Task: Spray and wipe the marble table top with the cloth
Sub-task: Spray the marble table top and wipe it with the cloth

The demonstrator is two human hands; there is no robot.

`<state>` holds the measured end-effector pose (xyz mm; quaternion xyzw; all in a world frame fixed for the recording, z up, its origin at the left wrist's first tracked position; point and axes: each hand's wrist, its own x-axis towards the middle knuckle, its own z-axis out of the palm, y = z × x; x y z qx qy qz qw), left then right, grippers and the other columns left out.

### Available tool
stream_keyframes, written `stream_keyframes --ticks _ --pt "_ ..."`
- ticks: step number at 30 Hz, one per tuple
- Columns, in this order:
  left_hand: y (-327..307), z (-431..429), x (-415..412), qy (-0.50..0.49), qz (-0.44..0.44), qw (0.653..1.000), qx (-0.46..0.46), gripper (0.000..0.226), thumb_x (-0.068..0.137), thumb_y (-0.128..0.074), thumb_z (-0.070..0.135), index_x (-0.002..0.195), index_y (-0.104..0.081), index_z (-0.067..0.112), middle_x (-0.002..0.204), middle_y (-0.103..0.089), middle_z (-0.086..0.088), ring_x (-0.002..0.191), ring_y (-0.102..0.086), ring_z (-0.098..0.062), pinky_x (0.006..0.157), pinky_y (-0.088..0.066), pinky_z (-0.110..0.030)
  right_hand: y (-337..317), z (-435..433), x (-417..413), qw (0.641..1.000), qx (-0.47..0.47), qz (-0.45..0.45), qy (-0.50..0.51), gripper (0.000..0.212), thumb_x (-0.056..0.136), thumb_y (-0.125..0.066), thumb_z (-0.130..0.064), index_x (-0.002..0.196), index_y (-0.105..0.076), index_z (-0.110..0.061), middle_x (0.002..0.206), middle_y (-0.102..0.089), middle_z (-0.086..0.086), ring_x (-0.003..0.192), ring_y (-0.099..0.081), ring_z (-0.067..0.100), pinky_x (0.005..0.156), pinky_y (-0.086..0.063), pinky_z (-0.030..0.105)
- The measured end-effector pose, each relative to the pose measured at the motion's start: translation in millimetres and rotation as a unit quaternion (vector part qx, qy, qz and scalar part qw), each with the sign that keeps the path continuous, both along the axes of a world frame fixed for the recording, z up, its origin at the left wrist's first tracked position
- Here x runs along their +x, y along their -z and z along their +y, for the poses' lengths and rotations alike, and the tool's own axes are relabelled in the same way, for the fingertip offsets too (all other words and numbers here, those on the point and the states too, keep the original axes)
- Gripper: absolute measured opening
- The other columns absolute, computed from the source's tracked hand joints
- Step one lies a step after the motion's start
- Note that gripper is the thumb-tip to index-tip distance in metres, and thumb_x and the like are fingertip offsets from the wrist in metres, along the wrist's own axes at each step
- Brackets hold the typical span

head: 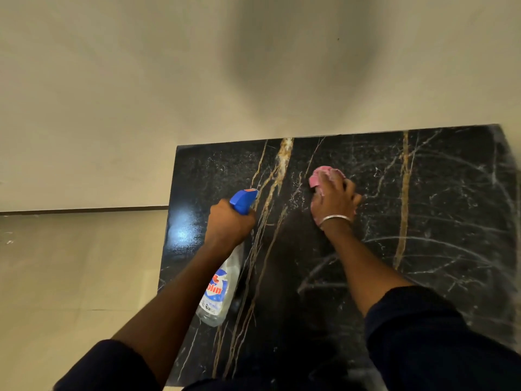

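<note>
A black marble table top with gold and white veins fills the lower right. My left hand grips a clear spray bottle by its neck; its blue trigger head points toward the far edge above the marble's left part. My right hand, with a silver bangle on the wrist, presses a crumpled pink cloth flat on the marble near the middle of the far side. Most of the cloth is hidden under my fingers.
A plain cream wall rises directly behind the table's far edge. To the left lies a pale tiled floor with a dark skirting line. A light glare shines on the marble's left edge.
</note>
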<state>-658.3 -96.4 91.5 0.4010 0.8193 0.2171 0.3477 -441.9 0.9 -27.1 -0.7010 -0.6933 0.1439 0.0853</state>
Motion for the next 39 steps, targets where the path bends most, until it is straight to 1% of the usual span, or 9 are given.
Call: stream_keyframes --ticks 3,7,14,18,22,26,31,34,39 --pt "0 -4 3 0.005 0.011 1.0 0.005 0.019 0.082 -0.066 0.02 0.094 -0.058 0.007 0.067 -0.055 -0.002 0.055 -0.054 -0.008 0.049 -0.039 -0.017 -1 7 31 0.997 -0.007 -0.008 0.076 0.05 0.092 -0.054 -0.029 0.141 -0.045 -0.031 0.152 -0.036 0.001 0.13 -0.033 0.037 0.096 -0.031 0.049" --pt "0 -12 10 0.007 0.017 1.0 0.004 0.016 0.082 -0.066 0.02 0.089 -0.058 0.008 0.066 -0.054 -0.002 0.053 -0.051 -0.009 0.048 -0.038 -0.017 -3 -3 4 0.995 -0.014 0.002 0.104 0.052 0.09 -0.055 -0.028 0.141 -0.044 -0.031 0.152 -0.034 0.003 0.128 -0.034 0.038 0.094 -0.032 0.048" --pt "-1 -21 16 -0.007 0.032 0.999 0.007 0.016 0.081 -0.067 0.02 0.082 -0.058 0.007 0.063 -0.054 -0.006 0.053 -0.051 -0.017 0.053 -0.044 -0.027 -5 -60 -106 0.99 -0.05 0.014 -0.127 0.059 0.09 -0.054 -0.032 0.146 -0.036 -0.031 0.156 -0.029 0.003 0.135 -0.03 0.037 0.1 -0.033 0.054" --pt "-6 -24 15 0.014 0.026 1.0 -0.003 0.014 0.083 -0.066 0.019 0.084 -0.057 0.008 0.065 -0.055 -0.006 0.055 -0.053 -0.017 0.054 -0.045 -0.026 -3 -59 -90 0.982 -0.035 0.004 -0.185 0.057 0.089 -0.053 -0.031 0.144 -0.04 -0.03 0.154 -0.035 0.001 0.131 -0.036 0.034 0.097 -0.037 0.052" --pt "-8 -27 11 0.04 0.021 0.999 -0.002 0.014 0.086 -0.065 0.019 0.09 -0.056 0.01 0.067 -0.055 -0.003 0.056 -0.053 -0.01 0.052 -0.043 -0.019 -2 -50 -24 0.996 -0.015 -0.003 -0.088 0.052 0.087 -0.054 -0.033 0.138 -0.044 -0.035 0.151 -0.038 -0.001 0.126 -0.037 0.032 0.092 -0.033 0.047" --pt "-7 -33 10 0.039 0.012 0.999 0.0 0.015 0.085 -0.066 0.02 0.089 -0.055 0.01 0.067 -0.055 -0.004 0.057 -0.054 -0.013 0.054 -0.047 -0.022 -4 -40 35 1.0 -0.006 -0.016 0.021 0.05 0.089 -0.055 -0.031 0.139 -0.046 -0.032 0.149 -0.04 0.001 0.125 -0.037 0.034 0.092 -0.033 0.047" --pt "-5 -43 13 0.02 -0.004 1.0 -0.012 0.017 0.084 -0.067 0.019 0.091 -0.056 0.007 0.069 -0.056 -0.007 0.059 -0.056 -0.016 0.055 -0.048 -0.024 -5 -54 10 0.994 -0.019 -0.017 0.106 0.055 0.088 -0.058 -0.03 0.141 -0.044 -0.03 0.15 -0.037 0.004 0.126 -0.037 0.037 0.09 -0.035 0.047" --pt "-9 -47 18 0.022 -0.006 1.0 -0.008 0.014 0.085 -0.066 0.017 0.082 -0.053 0.014 0.068 -0.055 -0.006 0.058 -0.054 -0.015 0.055 -0.047 -0.024 -7 -77 -31 1.0 -0.013 -0.013 0.023 0.057 0.085 -0.059 -0.031 0.14 -0.043 -0.031 0.15 -0.037 0.004 0.124 -0.039 0.037 0.088 -0.037 0.046" --pt "-16 -54 23 -0.007 0.025 1.0 0.001 0.028 0.083 -0.067 0.018 0.07 -0.043 0.023 0.066 -0.054 -0.004 0.06 -0.055 -0.018 0.063 -0.052 -0.033 -5 -104 -85 0.988 -0.03 -0.031 -0.15 0.056 0.086 -0.059 -0.033 0.14 -0.046 -0.028 0.149 -0.041 0.006 0.126 -0.042 0.038 0.091 -0.04 0.051"
